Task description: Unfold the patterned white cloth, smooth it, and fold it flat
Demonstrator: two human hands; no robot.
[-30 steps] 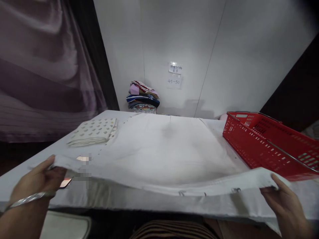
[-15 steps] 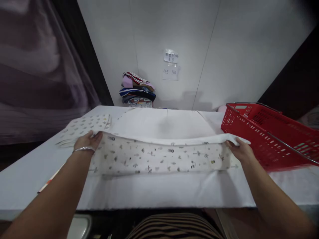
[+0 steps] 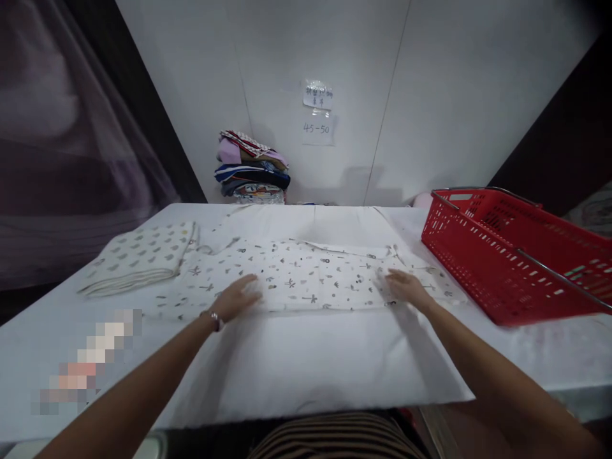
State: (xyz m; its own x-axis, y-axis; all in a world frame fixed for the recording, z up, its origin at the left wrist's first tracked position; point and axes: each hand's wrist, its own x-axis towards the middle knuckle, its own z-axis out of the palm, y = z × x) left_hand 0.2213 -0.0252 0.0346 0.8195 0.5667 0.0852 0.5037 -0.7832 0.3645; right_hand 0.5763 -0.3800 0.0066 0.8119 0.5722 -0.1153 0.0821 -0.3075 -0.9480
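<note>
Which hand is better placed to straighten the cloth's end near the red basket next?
The right hand, probably: it is nearer that end of the patterned cloth and the red basket; the left hand is farther.

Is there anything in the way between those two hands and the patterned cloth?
Nothing visible. The left hand and right hand are right at the patterned cloth, fingers spread. The folded cloth lies off to the left and the red basket to the right, neither between hands and cloth.
</note>
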